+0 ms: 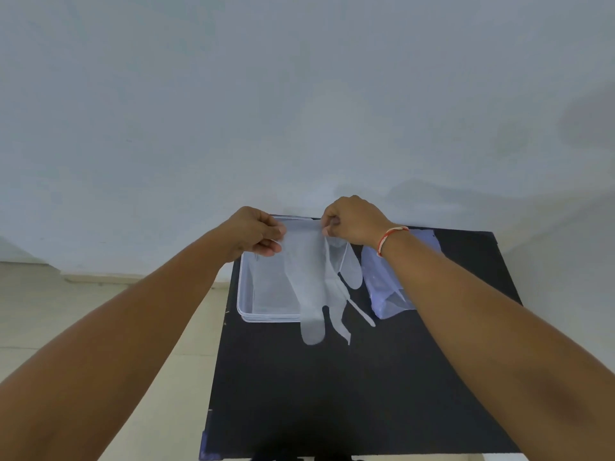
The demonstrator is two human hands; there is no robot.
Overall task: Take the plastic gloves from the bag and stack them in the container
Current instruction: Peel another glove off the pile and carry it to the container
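Observation:
A clear plastic glove (307, 281) hangs by its cuff between both hands, fingers pointing down toward me. My left hand (256, 232) pinches the cuff's left corner and my right hand (351, 222) pinches its right corner. The glove dangles over the right part of a clear rectangular container (244, 294) on the black table, with its fingertips past the container's near rim. The plastic bag (386, 287) lies flat to the right of the container, partly hidden under my right forearm.
The black table (332, 394) stands against a pale wall (299, 111). Its near half holds nothing but the glove's shadowed fingertips. Light floor tiles (100, 311) show beyond the table's left edge.

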